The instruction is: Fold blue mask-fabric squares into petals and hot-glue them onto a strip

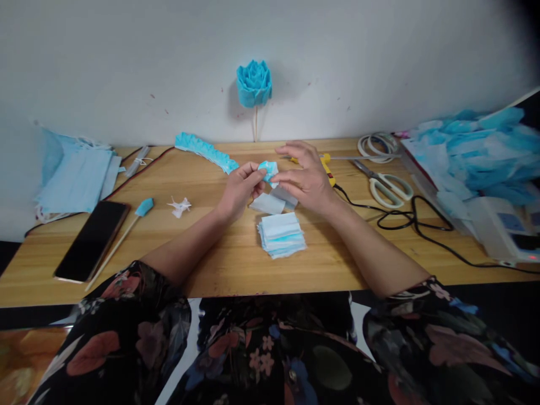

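A small folded petal of blue and white mask fabric (pixel 269 171) is held up over the middle of the table. My left hand (pixel 242 188) pinches its left side between thumb and fingers. At its right edge, the thumb and a finger of my right hand (pixel 306 177) close on the fabric, the other fingers raised. Beneath the hands lie loose pale pieces (pixel 269 203). Nearer me sits a stack of cut fabric squares (pixel 282 233). A row of blue folded petals (pixel 205 151) runs back and left from my left hand.
A blue fabric rose on a stick (pixel 254 84) stands against the wall. Leftward are flat masks (pixel 78 174), a phone (pixel 93 241), and a blue-tipped stick (pixel 122 239). Rightward lie a yellow glue gun (pixel 327 169), its black cable, scissors (pixel 386 188), white tape rolls (pixel 377 147), and a heaped bin (pixel 476 152).
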The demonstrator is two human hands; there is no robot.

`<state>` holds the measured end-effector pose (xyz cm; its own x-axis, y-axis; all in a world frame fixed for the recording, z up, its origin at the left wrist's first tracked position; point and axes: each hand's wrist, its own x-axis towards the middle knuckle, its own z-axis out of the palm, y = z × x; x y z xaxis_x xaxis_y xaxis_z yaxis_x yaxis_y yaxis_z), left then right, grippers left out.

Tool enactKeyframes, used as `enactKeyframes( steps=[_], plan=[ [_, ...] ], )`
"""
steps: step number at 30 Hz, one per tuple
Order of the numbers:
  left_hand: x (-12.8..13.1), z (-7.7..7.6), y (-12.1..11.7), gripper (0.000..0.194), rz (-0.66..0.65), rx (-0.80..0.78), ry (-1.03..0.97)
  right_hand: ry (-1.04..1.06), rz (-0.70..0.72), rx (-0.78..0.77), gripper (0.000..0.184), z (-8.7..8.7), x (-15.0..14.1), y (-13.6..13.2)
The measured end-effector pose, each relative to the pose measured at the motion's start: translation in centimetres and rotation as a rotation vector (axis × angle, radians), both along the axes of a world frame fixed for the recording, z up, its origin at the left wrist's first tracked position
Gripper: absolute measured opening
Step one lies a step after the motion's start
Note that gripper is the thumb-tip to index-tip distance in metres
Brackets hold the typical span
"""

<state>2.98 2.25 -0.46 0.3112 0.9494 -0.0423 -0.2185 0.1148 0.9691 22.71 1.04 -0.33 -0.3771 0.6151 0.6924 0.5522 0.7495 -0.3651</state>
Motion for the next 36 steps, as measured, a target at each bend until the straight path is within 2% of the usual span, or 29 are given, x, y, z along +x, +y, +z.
enactKeyframes(
  steps=[5,9,16,19,25,32,36],
  plan=[
    [-0.03,-0.16,0.09,0.029,0.017,0.030,0.019,-0.001,-0.030,-0.038,0.013,0.06,-0.22,-0.30],
    [-0.09,-0.23,0.22,0.029,0.029,0.042,0.002,0.018,-0.003,-0.035,0.021,0.20,-0.02,-0.43],
    [-0.11,0.12,0.17,0.036,0.010,-0.020,-0.047,0.021,-0.059,-0.085,0.028,0.33,0.52,-0.32],
    [-0.11,0.34,0.00,0.035,-0.013,-0.051,-0.064,0.016,-0.065,-0.084,0.026,0.40,0.34,-0.32],
    [-0.07,0.35,-0.13,0.033,-0.013,-0.083,-0.052,-0.055,0.012,-0.008,0.014,0.12,0.20,-0.12],
    [-0.05,-0.07,0.07,0.031,0.014,-0.001,0.003,0.029,-0.014,0.044,0.010,-0.55,0.36,0.39],
    [0.02,0.04,-0.01,0.026,0.062,0.041,0.070,0.056,0.000,-0.007,0.010,-0.35,0.04,-0.05]
  ],
)
